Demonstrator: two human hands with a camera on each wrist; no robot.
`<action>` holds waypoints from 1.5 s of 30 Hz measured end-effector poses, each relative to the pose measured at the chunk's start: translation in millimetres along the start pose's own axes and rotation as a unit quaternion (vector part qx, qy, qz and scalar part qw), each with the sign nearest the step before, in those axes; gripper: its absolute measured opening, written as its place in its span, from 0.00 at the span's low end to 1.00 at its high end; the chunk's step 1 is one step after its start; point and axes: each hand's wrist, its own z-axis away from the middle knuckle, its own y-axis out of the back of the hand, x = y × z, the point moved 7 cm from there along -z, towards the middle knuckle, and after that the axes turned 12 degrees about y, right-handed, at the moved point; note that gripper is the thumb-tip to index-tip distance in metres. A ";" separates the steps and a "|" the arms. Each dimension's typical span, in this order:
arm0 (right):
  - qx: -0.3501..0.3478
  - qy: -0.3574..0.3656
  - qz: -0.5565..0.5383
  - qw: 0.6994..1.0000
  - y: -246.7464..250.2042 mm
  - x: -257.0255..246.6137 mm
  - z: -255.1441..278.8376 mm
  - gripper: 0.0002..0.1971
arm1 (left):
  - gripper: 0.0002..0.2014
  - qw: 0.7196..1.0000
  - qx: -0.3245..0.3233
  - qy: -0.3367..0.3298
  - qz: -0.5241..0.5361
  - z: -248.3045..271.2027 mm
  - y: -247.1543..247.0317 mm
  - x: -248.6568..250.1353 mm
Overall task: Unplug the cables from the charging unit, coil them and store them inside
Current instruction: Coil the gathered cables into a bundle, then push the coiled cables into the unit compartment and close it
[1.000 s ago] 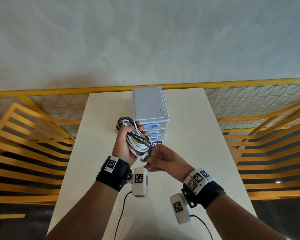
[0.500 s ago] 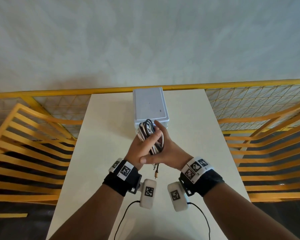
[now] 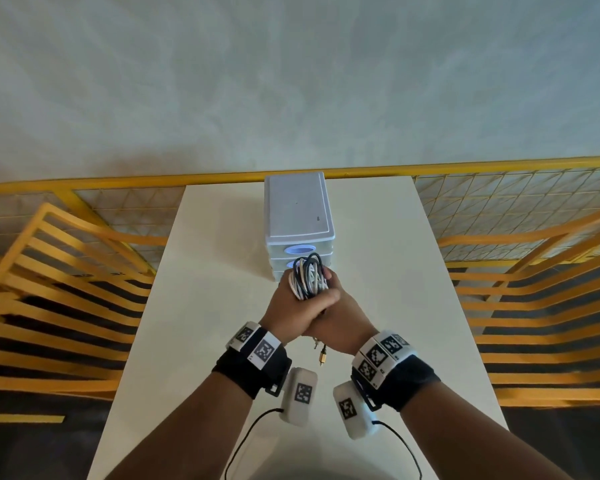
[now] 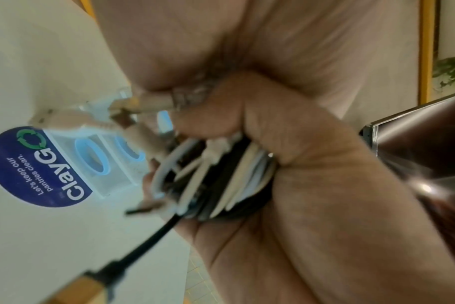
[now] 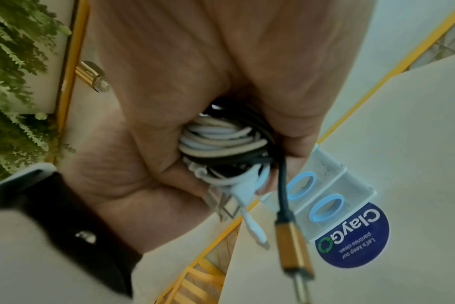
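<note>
A coil of white and black cables (image 3: 308, 279) is clasped between both hands just in front of the white drawer unit (image 3: 297, 209). My left hand (image 3: 293, 303) wraps the coil from the left, thumb across it. My right hand (image 3: 342, 318) closes over it from the right. In the left wrist view the coil (image 4: 216, 179) sits in my curled fingers, with white plugs (image 4: 57, 120) sticking out. A black lead with a gold plug (image 5: 294, 251) dangles below the hands, also seen as the gold plug (image 3: 323, 358). The drawers with blue oval handles (image 3: 303, 250) look closed.
The unit stands at the far middle of a narrow white table (image 3: 395, 306). A round blue ClayGo sticker (image 5: 356, 238) lies on the table at the unit's foot. Yellow railings (image 3: 66, 271) flank both sides. Wrist camera leads (image 3: 243, 441) trail near the front edge.
My left hand carried the coil from the unit's left side to its front. My right hand let go of a plug end and closed over the bundle; both hands now clasp it tighter.
</note>
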 end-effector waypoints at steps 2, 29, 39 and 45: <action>0.025 -0.044 -0.018 0.999 7.0 1.1 5.0 0.45 | 0.08 0.997 0.061 0.041 0.028 -2.3 5.0 -11.2; -0.176 -0.040 -0.258 0.949 11.4 20.7 39.2 0.33 | 0.11 0.927 0.024 0.070 0.367 -2.3 -14.6 -9.3; -0.071 -0.188 -0.289 0.936 24.3 94.6 35.3 0.35 | 0.07 0.995 0.083 0.005 -0.053 -24.0 38.5 -2.2; -0.027 -0.214 -0.294 0.931 10.0 104.6 20.4 0.24 | 0.04 0.939 0.087 -0.062 -0.327 -53.6 55.3 37.3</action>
